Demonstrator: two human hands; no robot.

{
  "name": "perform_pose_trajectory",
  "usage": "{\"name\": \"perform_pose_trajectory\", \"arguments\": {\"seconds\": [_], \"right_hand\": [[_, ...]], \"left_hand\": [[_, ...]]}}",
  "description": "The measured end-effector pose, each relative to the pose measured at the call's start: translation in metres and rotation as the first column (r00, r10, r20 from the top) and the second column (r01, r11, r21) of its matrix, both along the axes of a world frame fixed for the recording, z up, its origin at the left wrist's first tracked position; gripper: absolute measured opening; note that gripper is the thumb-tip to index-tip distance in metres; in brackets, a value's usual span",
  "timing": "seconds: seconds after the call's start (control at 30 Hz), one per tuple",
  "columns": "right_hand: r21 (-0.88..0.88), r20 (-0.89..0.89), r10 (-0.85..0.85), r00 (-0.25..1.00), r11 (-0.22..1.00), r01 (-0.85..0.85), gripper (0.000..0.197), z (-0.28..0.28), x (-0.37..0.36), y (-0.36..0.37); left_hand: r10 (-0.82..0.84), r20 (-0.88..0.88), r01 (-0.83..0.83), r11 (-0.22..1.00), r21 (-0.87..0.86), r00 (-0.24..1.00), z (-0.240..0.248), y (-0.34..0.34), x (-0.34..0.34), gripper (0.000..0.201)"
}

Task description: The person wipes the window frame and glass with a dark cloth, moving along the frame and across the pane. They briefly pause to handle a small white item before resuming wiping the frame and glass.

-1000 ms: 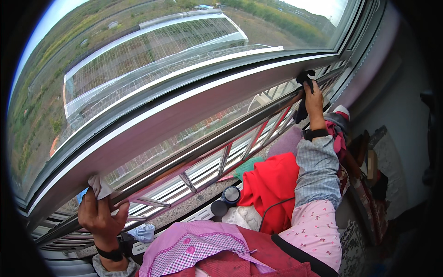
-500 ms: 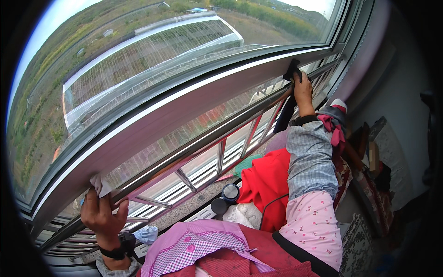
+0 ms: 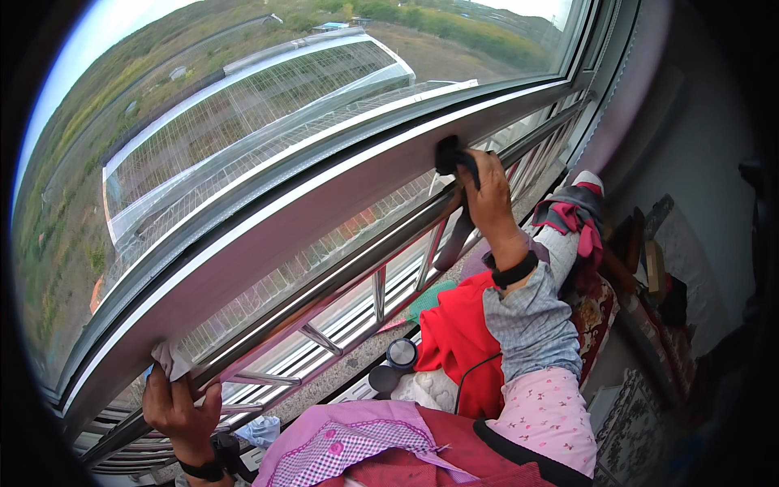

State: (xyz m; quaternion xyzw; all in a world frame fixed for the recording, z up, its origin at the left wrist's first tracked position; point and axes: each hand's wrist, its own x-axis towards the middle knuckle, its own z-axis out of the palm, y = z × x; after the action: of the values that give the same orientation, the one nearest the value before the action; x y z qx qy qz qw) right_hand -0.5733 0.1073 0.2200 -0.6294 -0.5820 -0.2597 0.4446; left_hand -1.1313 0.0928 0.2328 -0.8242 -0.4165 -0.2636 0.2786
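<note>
Plainly, a black cloth [image 3: 446, 154] is bunched in the right hand [image 3: 491, 195], whose fingers are closed around it and press it to the lower band of the window frame [image 3: 324, 223]; a dark tail hangs down past the metal railing [image 3: 355, 258]. Near the frame's other end, a pale cloth [image 3: 170, 361] lies against the same band under the fingertips of the left hand [image 3: 180, 410]. Those fingers are bent with the thumb apart; whether they pinch the cloth, I cannot tell. Black bands circle both wrists.

Below the railing, a speckled sill [image 3: 349, 357] runs along the window. Near it are a round dark-topped container [image 3: 402, 354], a white cloth [image 3: 430, 388], a red cloth [image 3: 454, 333] beneath the right forearm and some green mesh [image 3: 430, 300]. Farther left lies a light blue cloth [image 3: 260, 430]. Beyond the glass stands a long greenhouse [image 3: 260, 105] among grassy land.
</note>
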Motion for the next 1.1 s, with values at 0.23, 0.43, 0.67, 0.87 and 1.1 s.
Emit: {"name": "perform_pose_trajectory", "arguments": {"seconds": [0.23,0.43,0.67,0.87,1.1], "right_hand": [[-0.035,-0.259,-0.305,0.916,0.951,0.307,0.036,-0.005,0.164,0.024],[0.001,-0.269,-0.175,0.947,0.983,0.182,0.034,-0.004,0.099,0.015],[-0.013,-0.249,0.294,0.923,0.952,-0.307,0.027,0.004,-0.030,-0.031],[0.440,-0.583,0.092,0.807,0.871,0.219,0.033,0.036,0.092,-0.051],[0.196,-0.608,-0.164,0.777,0.917,0.347,0.049,0.005,0.195,-0.037]], "left_hand": [[-0.016,-0.009,0.016,1.000,0.014,1.000,0.000,0.001,0.000,0.058],[-0.014,0.015,0.014,1.000,0.004,1.000,0.001,-0.001,0.003,0.056],[-0.075,0.006,0.075,0.997,0.003,0.997,0.020,-0.002,0.015,0.057],[-0.122,0.030,0.123,0.992,-0.033,0.992,0.028,-0.005,0.039,0.047],[-0.044,0.026,0.045,0.999,-0.027,0.999,0.016,0.003,0.049,0.053]]}}
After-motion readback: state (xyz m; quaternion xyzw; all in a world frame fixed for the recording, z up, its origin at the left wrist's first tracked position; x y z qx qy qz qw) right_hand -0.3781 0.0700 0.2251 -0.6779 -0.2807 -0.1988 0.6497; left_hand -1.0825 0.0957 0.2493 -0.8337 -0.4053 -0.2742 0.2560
